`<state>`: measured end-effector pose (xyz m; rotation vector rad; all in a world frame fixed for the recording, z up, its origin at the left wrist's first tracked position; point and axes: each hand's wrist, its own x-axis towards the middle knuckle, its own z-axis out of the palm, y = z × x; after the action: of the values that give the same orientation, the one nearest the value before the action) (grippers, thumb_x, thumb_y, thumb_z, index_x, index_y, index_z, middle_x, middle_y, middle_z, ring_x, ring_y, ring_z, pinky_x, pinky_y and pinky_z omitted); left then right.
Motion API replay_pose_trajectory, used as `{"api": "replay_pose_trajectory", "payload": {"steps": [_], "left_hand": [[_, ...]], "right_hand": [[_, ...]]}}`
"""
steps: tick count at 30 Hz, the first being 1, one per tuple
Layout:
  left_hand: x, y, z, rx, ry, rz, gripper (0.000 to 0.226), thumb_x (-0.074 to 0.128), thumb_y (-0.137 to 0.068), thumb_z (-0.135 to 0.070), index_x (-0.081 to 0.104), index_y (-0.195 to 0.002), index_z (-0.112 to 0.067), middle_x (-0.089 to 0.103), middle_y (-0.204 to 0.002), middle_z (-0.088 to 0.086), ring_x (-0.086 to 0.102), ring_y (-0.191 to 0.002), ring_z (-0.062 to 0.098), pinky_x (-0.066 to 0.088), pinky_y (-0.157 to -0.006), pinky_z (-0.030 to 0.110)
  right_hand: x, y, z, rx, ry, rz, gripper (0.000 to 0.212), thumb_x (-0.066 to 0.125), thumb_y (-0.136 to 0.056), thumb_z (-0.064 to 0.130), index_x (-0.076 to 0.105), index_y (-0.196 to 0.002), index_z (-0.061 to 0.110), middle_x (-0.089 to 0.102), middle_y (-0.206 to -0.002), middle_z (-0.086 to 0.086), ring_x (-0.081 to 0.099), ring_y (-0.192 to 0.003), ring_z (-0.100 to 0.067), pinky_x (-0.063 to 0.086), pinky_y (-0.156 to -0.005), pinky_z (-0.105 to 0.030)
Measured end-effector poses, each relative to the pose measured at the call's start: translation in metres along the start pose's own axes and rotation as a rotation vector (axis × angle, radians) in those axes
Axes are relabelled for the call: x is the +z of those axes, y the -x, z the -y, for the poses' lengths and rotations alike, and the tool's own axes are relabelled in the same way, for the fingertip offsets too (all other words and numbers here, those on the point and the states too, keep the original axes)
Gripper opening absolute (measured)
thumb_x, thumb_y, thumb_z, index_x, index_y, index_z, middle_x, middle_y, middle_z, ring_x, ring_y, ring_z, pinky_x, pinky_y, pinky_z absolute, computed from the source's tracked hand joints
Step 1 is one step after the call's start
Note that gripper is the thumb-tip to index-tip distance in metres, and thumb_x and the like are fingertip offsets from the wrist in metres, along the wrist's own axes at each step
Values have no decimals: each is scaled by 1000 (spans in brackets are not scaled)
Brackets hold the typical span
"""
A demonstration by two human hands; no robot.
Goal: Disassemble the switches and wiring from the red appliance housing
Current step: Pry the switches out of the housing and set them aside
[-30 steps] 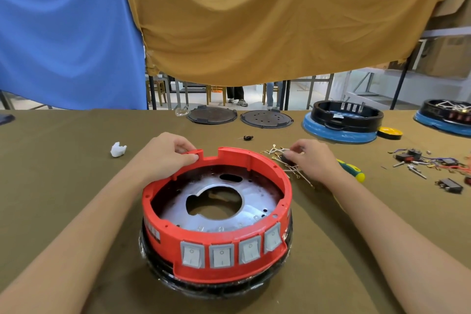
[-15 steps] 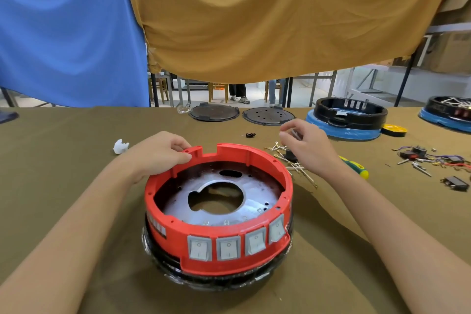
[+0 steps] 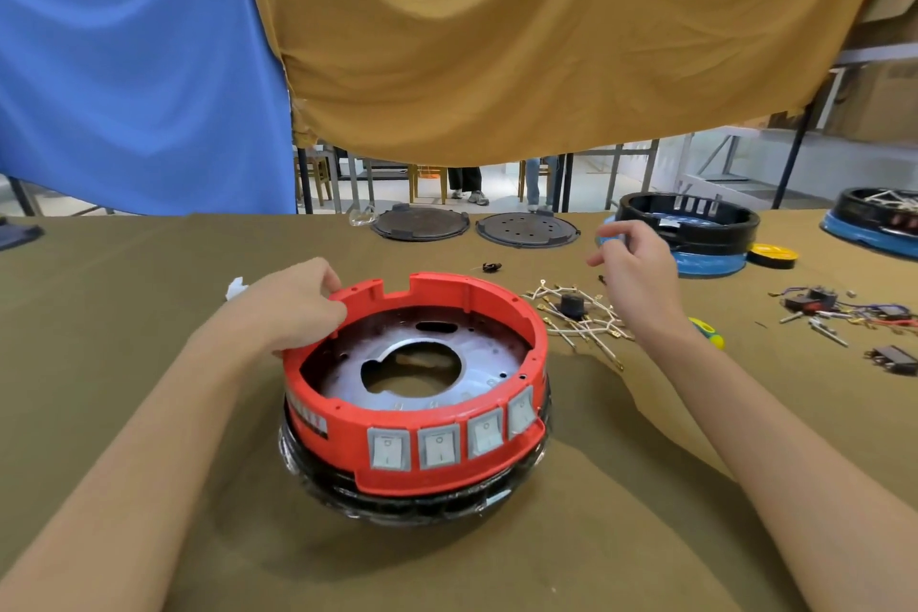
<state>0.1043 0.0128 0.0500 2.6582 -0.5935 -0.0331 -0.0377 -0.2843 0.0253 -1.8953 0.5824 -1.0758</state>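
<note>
Gripping the rim of the round red plastic appliance housing (image 3: 417,393) with the left hand (image 3: 298,308).
Right hand (image 3: 633,263) raised over white wire bundle (image 3: 581,318), fingers pinched, possibly on something tiny; cannot tell.

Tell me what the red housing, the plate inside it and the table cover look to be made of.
Red housing: likely moulded plastic, matte, with crisp notches in its rim.
Inner plate: looks like sheet metal, shiny grey with reflections and punched holes.
Table cover: olive-brown fabric, dull, creasing in soft folds.
</note>
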Motion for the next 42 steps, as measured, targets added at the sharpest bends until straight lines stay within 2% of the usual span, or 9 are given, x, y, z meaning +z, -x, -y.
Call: {"api": "replay_pose_trajectory", "payload": {"steps": [6,10,13,19,24,28,32,36,42], "left_hand": [[13,-6,0,62,-18,-218,22,52,-94,-14,63,-112,-22,67,-115,2,54,-97,22,38,-79,31],[17,-12,4,42,176,-361,14,57,-95,-18,70,-101,-15,70,-106,3,59,-98,21,39,-78,29],[13,-14,4,86,269,-357,20,49,-98,-14,69,-104,-16,67,-109,1,58,-101,18,40,-83,28],[17,9,-24,325,323,-301,11,53,-99,-31,63,-100,-28,61,-108,-5,54,-102,9,36,-83,21],[27,75,-49,734,190,-268,36,44,-91,-62,63,-98,-33,59,-92,-17,58,-90,5,46,-78,23],[59,99,-48,863,-105,-403,39,52,-94,-50,67,-108,-16,63,-99,-5,58,-89,14,50,-74,32],[56,82,-37,909,-75,-367,36,49,-96,-39,68,-114,-14,62,-105,-4,59,-91,13,47,-74,28],[52,66,-31,878,-36,-302,36,46,-94,-46,64,-113,-22,57,-104,-11,55,-90,6,43,-76,29],[76,68,-32,831,-87,-530,41,50,-91,-53,68,-112,-22,68,-101,-9,58,-91,12,41,-80,32]], "right_hand": [[10,11,9,-197,-18,147,23,41,-105,18,56,-123,20,68,-95,7,46,-57,-6,40,-53,-23],[16,26,15,-335,65,351,17,53,-101,33,62,-113,25,67,-99,11,63,-85,-2,50,-71,-24],[19,38,19,-440,56,487,23,53,-97,47,65,-104,30,67,-94,17,63,-82,-5,46,-68,-13],[21,41,16,-474,214,473,20,54,-97,43,68,-95,28,67,-87,18,60,-84,0,46,-70,-25],[27,42,19,-480,301,411,25,49,-100,35,67,-91,21,66,-81,9,60,-77,-10,50,-70,-36],[33,51,20,-505,348,302,30,40,-105,30,59,-88,14,60,-75,1,56,-70,-17,47,-67,-40],[30,64,22,-501,327,309,21,40,-105,23,57,-99,13,57,-93,1,55,-80,-13,48,-76,-36],[15,74,24,-422,58,231,18,44,-103,15,61,-99,17,51,-103,2,53,-89,-3,42,-77,-13],[5,87,35,-272,-328,340,36,39,-106,31,66,-89,14,59,-80,0,57,-75,-15,47,-71,-32]]}}
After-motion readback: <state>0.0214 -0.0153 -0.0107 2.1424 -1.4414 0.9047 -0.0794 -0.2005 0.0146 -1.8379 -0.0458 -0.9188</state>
